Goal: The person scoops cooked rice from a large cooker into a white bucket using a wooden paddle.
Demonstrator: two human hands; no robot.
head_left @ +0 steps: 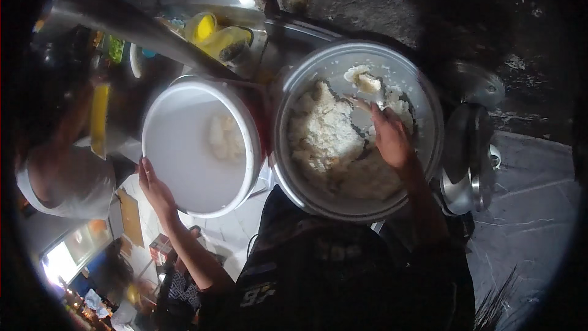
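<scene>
My left hand (156, 191) is on the near-left rim of a deep white plastic bucket (193, 179), fingers against its outer wall. The bucket is tipped so its mouth faces me, and an off-white lump of food (227, 138) lies inside. On the right stands a wide metal pot (434, 115) with crumbly white food, possibly cooked rice (326, 128), in broken clumps. My right hand (392, 138) reaches into the pot over a gap in the food. Something pale and narrow shows at its fingertips; finger or utensil, I cannot tell. Beyond them sits a separate clump (365, 80).
Metal pots and lids (468, 161) stand to the right of the big pot. A thick metal pipe (151, 32) slants across the upper left, near plastic bags with yellow contents (220, 39). Another person in a white top (73, 184) is at the left. A dark, stained wall (367, 4) rises behind.
</scene>
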